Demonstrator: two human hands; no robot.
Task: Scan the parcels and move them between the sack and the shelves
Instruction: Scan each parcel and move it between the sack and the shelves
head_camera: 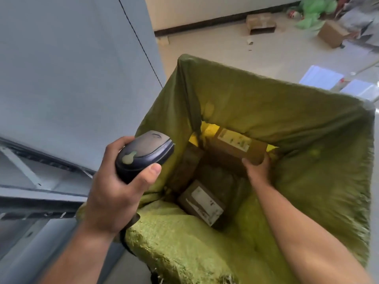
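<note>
A big green woven sack (307, 124) stands open below me. My right hand (257, 169) reaches down inside it and grips the near end of a brown cardboard parcel (231, 148) with a white label on top. Deeper in the sack lies another brown parcel (202, 201) with a white label, and a darker parcel (185, 171) leans at the sack's left wall. My left hand (114, 191) holds a dark grey barcode scanner (143, 154) over the sack's left rim, its head pointing towards the parcels.
Grey metal shelving (61, 89) rises on the left, close to the sack. On the tiled floor beyond lie cardboard boxes (333, 33), green bags (313, 11) and white flat packets (321, 77).
</note>
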